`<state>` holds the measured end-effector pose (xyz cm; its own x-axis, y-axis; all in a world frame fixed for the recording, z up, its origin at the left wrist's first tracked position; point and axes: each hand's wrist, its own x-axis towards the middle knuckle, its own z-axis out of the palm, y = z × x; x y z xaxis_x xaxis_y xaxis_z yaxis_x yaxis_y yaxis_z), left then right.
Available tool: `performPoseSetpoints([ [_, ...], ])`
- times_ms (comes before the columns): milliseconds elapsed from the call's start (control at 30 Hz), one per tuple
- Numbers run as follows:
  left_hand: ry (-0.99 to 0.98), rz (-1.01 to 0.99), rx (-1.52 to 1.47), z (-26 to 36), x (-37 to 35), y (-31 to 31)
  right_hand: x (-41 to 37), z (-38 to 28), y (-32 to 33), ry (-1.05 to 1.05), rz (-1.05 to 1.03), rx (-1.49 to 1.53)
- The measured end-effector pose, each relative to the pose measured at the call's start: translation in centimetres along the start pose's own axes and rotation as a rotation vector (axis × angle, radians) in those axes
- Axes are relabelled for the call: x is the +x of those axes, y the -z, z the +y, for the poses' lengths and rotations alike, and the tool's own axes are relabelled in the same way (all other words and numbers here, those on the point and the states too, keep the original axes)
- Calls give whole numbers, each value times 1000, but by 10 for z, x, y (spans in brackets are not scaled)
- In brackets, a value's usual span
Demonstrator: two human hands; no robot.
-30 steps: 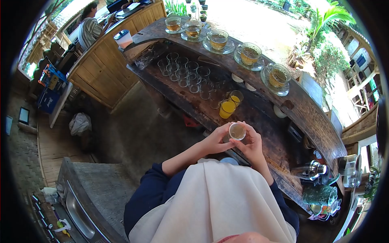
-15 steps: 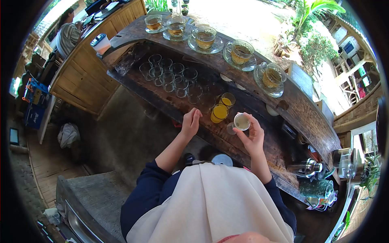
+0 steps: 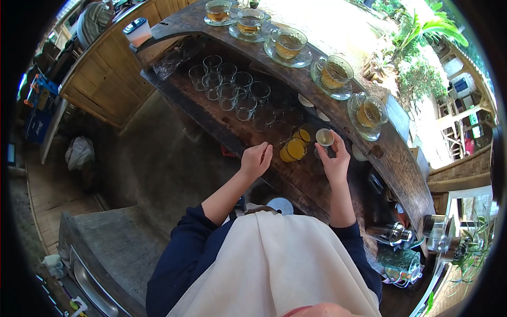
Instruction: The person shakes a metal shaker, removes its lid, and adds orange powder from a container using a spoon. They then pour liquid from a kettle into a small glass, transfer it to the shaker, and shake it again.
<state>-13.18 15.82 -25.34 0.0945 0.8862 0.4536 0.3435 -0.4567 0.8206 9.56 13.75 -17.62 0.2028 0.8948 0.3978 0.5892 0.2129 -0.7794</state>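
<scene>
My right hand holds a small glass of pale liquid over the lower shelf of a dark wooden counter. It hangs just right of two glasses of yellow juice. My left hand rests at the shelf's near edge, fingers loosely curled and holding nothing, just left of the front juice glass. Several empty glasses stand in a cluster farther left on the shelf.
Several glass cups of tea on saucers line the curved upper counter top. A white lidded tub sits at its left end. Metal and glass pots crowd the right end. Another person sits at a bamboo-fronted desk, upper left.
My left hand let go of the small glass and moved to the shelf edge. My right hand carried the glass forward, up beside the juice glasses.
</scene>
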Motion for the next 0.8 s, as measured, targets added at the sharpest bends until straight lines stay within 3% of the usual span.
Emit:
performPoseSetpoints([
  [333,-28,-19,-25,1,3,3,14,7,3,227,-52,-435],
  [800,-29,-36,-20,4,3,6,24,-8,5,320,-154,-626],
])
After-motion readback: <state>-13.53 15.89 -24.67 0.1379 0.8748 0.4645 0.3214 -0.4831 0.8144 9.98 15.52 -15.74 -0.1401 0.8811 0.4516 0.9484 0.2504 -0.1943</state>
